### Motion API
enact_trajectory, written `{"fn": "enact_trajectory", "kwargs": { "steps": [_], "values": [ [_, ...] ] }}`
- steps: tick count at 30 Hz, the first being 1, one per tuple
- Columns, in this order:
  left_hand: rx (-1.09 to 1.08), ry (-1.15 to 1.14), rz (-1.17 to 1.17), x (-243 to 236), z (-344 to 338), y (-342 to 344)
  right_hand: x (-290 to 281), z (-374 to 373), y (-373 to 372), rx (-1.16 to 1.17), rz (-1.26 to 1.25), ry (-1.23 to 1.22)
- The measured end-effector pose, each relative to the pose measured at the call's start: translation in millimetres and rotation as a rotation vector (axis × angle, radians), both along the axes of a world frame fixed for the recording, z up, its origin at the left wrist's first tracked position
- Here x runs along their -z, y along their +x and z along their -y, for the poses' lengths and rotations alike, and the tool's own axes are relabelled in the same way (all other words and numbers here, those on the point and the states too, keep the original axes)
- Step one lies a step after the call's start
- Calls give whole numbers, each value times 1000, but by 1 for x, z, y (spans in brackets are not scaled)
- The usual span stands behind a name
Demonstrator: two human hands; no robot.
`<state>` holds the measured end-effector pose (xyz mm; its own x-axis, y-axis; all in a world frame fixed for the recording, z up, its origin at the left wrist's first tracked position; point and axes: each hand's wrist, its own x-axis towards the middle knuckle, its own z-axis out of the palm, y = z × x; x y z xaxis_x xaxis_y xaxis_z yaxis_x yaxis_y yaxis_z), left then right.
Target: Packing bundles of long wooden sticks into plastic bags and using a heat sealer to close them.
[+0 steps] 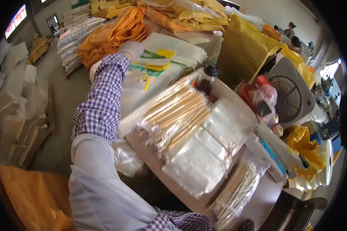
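Note:
My left arm, in a purple-and-white checked sleeve with a pale cover over its upper part, stretches far forward. My left hand (132, 49), in a whitish glove, is between a heap of crumpled orange sacks (113, 34) and a pile of white woven sacks (173, 47). Beside it, flat plastic packets with green and yellow printing (155, 61) lie on the pile. Its fingers are too unclear to tell whether they grip anything. My right hand is out of view. Bundles of thin wooden sticks in clear film (177, 113) lie on the table nearer me.
Clear plastic bags tied with string (204, 154) and another wrapped stick bundle (239, 188) lie on the table. A dark-lidded bottle (208, 79) stands behind. To the right are a grey box fan (287, 90) and a large yellow-wrapped bale (245, 48). People are visible far off.

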<state>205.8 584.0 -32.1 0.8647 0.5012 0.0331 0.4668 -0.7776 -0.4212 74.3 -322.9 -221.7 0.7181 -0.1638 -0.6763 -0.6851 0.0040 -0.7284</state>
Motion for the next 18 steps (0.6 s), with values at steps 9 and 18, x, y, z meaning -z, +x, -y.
{"fn": "enact_trajectory", "kwargs": {
  "steps": [9,18],
  "values": [
    [-53,-323,128,85,-47,38,28,31,-4,282,-23,91],
    [-125,-321,149,70,-30,31,28,12,0,403,17,101]
  ]
}}
